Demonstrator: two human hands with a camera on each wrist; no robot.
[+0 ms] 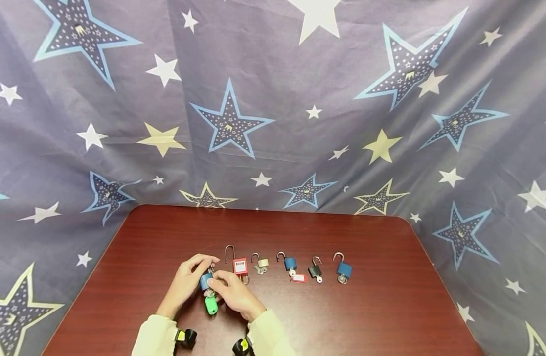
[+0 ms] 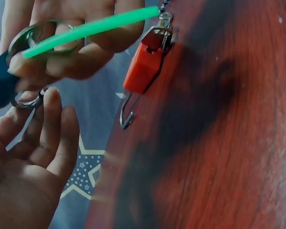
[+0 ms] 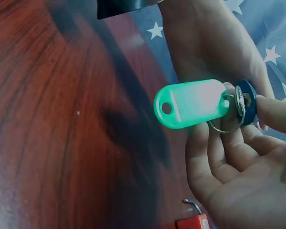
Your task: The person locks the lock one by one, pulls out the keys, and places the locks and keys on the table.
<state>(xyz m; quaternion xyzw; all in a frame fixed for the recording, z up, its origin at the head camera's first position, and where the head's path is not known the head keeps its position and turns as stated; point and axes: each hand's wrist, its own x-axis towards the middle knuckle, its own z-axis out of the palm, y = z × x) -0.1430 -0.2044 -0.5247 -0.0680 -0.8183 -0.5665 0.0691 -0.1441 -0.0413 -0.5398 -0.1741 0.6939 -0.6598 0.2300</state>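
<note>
Above the near left part of the table, both hands hold a blue padlock (image 1: 205, 281). The left hand (image 1: 184, 284) has its fingertips at the padlock's metal shackle (image 2: 29, 101). From the other side, the right hand (image 1: 237, 295) grips the lock body (image 3: 250, 102) with its thumb against it and its fingers curled beneath. A metal ring (image 3: 229, 130) and a key hang at the keyhole end. On that ring is a green key tag (image 3: 195, 102), seen edge-on in the left wrist view. The fingers partly hide the lock.
Several open padlocks lie in a row on the brown table (image 1: 366, 316): a red one (image 1: 240, 266), a brass one (image 1: 263, 262), a blue one (image 1: 291, 263) with a red tag (image 1: 298, 278), a black one (image 1: 315, 271) and another blue one (image 1: 344, 270). Behind hangs a starry curtain (image 1: 282, 64).
</note>
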